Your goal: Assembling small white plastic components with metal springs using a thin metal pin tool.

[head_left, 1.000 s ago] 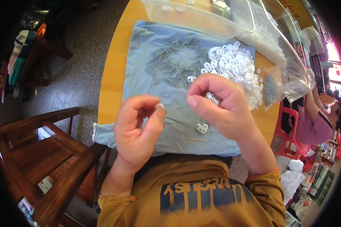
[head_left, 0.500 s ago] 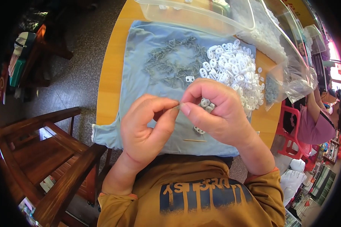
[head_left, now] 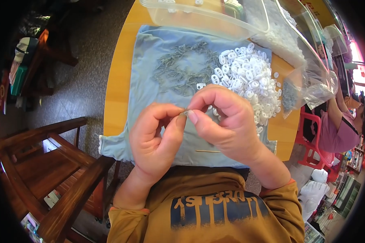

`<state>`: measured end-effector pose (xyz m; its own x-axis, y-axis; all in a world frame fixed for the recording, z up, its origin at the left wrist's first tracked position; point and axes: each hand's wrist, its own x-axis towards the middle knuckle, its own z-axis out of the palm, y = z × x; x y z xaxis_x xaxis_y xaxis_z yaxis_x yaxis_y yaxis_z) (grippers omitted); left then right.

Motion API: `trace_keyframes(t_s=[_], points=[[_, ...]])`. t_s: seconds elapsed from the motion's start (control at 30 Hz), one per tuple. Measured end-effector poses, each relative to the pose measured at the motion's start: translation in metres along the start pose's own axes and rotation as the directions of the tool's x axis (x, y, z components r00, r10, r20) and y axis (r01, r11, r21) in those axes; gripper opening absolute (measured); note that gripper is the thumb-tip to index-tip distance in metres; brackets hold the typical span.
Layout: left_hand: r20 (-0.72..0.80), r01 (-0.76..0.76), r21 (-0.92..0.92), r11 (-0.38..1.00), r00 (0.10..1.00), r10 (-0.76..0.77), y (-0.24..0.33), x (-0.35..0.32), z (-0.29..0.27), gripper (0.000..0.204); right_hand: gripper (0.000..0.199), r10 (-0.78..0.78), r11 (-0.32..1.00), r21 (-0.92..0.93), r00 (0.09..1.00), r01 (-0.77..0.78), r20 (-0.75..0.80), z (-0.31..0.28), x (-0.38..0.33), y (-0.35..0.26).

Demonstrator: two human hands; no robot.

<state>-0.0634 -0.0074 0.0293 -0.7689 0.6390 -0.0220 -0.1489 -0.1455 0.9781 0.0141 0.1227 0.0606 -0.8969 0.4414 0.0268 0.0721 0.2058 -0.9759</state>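
Observation:
A small metal coil spring [head_left: 183,113] is pinched between thumb and forefinger of my left hand [head_left: 155,135]. My right hand [head_left: 227,121] is closed in a pinch on the spring's other end, its fingertips touching those of the left. Both hands hover over a light blue cloth [head_left: 144,73]. Beyond them, many loose springs [head_left: 168,62] lie in a rough ring. To their right is a heap of white oval plastic pieces [head_left: 249,77] with two holes each, partly hidden by my right hand. One white block-like piece [head_left: 201,86] lies apart, between springs and hands.
A thin wooden stick [head_left: 207,151] lies on the cloth near me. A clear plastic bin [head_left: 207,20] stands at the table's far edge, and a clear bag [head_left: 290,95] of springs lies at the right. A wooden chair [head_left: 69,162] is left; a person [head_left: 340,129] sits far right.
Both hands have shifted slightly left, still pinched together. More of the spring now shows between the fingertips. The view has moved a little.

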Motion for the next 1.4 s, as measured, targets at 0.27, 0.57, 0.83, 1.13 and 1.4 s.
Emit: trace_keyframes(t_s=[0.27, 0.57, 0.83, 1.13, 1.4], points=[[0.001, -0.332, 0.351, 0.876, 0.935, 0.354, -0.006, 0.007, 0.005, 0.014, 0.014, -0.319, 0.925, -0.240, 0.945, 0.293, -0.074, 0.002, 0.003, 0.010], [0.091, -0.355, 0.534, 0.768, 0.927, 0.365, -0.011, 0.019, 0.004, 0.012, 0.016, -0.460, 0.787, -0.476, 0.887, 0.393, -0.028, 0.000, 0.011, 0.023], [0.199, -0.475, 0.604, 0.640, 0.868, 0.456, -0.010, 0.021, 0.001, 0.016, 0.011, -0.209, 0.956, -0.232, 0.973, 0.181, -0.102, 0.000, 0.008, 0.016], [0.201, -0.460, 0.613, 0.642, 0.877, 0.437, -0.006, 0.020, 0.002, 0.018, 0.008, -0.172, 0.969, -0.192, 0.981, 0.153, -0.085, -0.003, 0.008, 0.014], [0.084, -0.304, 0.522, 0.797, 0.948, 0.307, -0.006, 0.017, -0.001, 0.010, 0.007, 0.051, 0.998, -0.025, 0.998, -0.052, -0.047, 0.001, 0.003, 0.012]])
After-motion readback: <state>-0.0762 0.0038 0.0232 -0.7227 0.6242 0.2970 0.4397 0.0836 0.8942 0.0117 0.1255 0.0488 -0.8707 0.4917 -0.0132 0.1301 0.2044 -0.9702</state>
